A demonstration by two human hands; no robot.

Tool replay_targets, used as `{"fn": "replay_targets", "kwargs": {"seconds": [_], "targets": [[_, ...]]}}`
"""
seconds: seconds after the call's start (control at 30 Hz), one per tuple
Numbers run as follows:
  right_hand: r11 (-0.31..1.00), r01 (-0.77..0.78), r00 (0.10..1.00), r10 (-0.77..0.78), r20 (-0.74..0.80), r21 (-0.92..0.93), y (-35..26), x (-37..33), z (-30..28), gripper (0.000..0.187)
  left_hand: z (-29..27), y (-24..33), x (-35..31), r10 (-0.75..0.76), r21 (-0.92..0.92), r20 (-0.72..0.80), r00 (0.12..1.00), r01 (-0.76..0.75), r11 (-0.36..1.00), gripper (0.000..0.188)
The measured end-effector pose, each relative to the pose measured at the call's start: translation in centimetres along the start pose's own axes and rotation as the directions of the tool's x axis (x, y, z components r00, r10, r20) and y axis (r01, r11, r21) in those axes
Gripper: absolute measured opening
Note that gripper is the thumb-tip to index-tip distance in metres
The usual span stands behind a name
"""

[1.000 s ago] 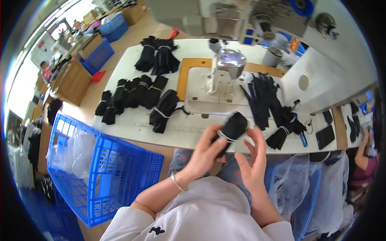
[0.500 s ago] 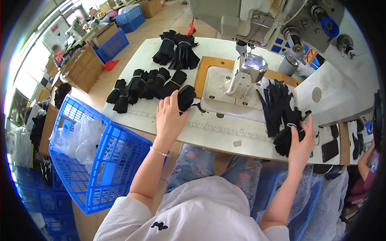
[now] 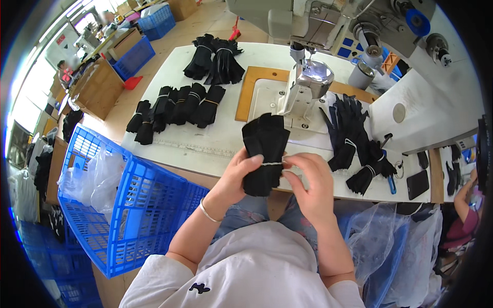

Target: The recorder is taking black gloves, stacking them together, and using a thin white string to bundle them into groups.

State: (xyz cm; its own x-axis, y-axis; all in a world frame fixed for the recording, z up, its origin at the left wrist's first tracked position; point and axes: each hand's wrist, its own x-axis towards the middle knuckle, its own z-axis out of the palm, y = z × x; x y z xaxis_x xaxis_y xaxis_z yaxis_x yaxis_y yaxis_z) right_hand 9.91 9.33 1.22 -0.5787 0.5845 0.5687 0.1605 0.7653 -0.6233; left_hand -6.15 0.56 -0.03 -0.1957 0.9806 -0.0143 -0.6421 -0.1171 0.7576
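Observation:
A bundle of black fabric pieces (image 3: 265,137) is held up in front of my body, over the table's near edge. My left hand (image 3: 232,178) grips its lower left side, thumb on the front. A thin pale band (image 3: 272,164) goes round the bundle. At its right end, the thumb and forefinger of my right hand (image 3: 312,186) close on the band. More banded black bundles (image 3: 179,105) lie in a row on the table's left. Black glove bundles (image 3: 345,131) with pale bands lie on the right.
The sewing machine (image 3: 310,79) stands beyond my hands. Two fanned black bundles (image 3: 213,61) lie at the table's far left. A blue crate (image 3: 149,205) with clear plastic stands left of me. A blue-handled tool (image 3: 392,185) and dark flat rectangle (image 3: 417,185) lie right. Another person's arm (image 3: 463,203) shows far right.
My left hand has lifted the fabric bundle off the table and brought it toward me, to the right. My right hand has let go of the glove bundle and moved left to the band.

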Motion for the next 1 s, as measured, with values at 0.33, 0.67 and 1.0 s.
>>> {"fn": "replay_targets", "kwargs": {"seconds": [0.33,0.67,1.0], "targets": [[0.886,0.035,0.928,-0.201,0.314,0.463,0.1,-1.0,-0.9,0.009,-0.2,-0.8,0.3,-0.226,-0.2,-0.12,0.967,0.2,0.959,0.03],[0.994,-0.071,0.997,0.067,-0.042,-0.086,2.1,-5.2,-8.1,0.008,-2.3,4.6,1.4,0.412,0.543,-0.376,0.83,-0.163,0.824,0.023],[0.478,-0.506,0.81,-0.022,-0.586,-0.718,15.1,-8.1,-20.1,0.038,0.4,-0.4,2.6,0.126,0.355,-0.328,0.936,-0.002,0.935,0.034]]}}
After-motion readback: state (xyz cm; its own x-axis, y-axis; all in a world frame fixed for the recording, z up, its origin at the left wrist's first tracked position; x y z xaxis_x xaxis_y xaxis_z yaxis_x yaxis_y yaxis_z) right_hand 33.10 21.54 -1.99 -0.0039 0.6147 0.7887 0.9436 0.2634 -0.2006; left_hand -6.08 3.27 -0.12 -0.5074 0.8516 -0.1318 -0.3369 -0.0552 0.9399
